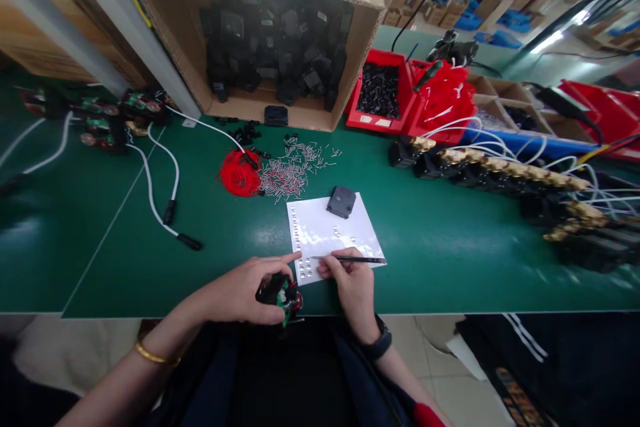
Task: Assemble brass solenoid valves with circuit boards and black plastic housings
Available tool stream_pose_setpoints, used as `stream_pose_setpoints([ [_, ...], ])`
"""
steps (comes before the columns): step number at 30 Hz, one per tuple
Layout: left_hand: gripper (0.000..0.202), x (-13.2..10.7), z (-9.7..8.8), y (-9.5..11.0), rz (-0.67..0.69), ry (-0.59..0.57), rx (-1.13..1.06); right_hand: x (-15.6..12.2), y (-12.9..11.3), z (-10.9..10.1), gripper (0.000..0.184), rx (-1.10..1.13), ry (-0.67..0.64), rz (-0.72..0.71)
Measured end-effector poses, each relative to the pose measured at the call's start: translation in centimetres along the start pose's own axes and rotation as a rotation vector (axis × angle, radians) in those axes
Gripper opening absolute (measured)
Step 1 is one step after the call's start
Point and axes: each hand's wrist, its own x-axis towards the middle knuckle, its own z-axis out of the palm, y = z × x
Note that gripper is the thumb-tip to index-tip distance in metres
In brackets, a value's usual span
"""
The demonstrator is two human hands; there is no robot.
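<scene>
My left hand (245,293) is closed around a small black housing with a green circuit board (283,299) and red wires, at the table's front edge. Its index finger stretches out to the left side of a white sheet (320,220). Pinched in my right hand (353,280) is a pair of dark tweezers (363,259), lying nearly level over the sheet with the thin tip toward the left finger. Small round clear pieces (306,268) sit in rows along the sheet's left edge, and a few lie loose near its middle. A dark square cover (342,201) rests on the sheet's far part.
Beyond the sheet lie a pile of small screws (287,177) and a red ring bundle (240,173). A carton (310,119) of black housings stands behind. Red bins (383,123) and a row of brass-fitted units (483,163) are right; cabled assemblies (103,130) are left.
</scene>
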Motion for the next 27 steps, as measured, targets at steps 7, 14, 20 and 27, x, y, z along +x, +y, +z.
stream_pose_setpoints([
  [7, 0.033, -0.2, -0.1, -0.6, -0.03, -0.016, -0.085, -0.1, -0.2, -0.1, 0.028, -0.115, -0.027, -0.038],
  [14, 0.032, -0.2, -0.1, -1.3, -0.04, -0.038, -0.099, 0.2, -0.2, -0.7, 0.027, -0.122, -0.133, -0.036],
  [20, 0.034, -0.1, -0.2, -1.4, -0.03, -0.078, -0.126, 0.2, -1.0, -0.7, 0.027, -0.158, -0.167, -0.043],
  [27, 0.033, -0.1, -0.4, -1.3, -0.05, -0.1, -0.142, -0.1, -1.1, -0.3, 0.025, -0.173, -0.116, -0.048],
])
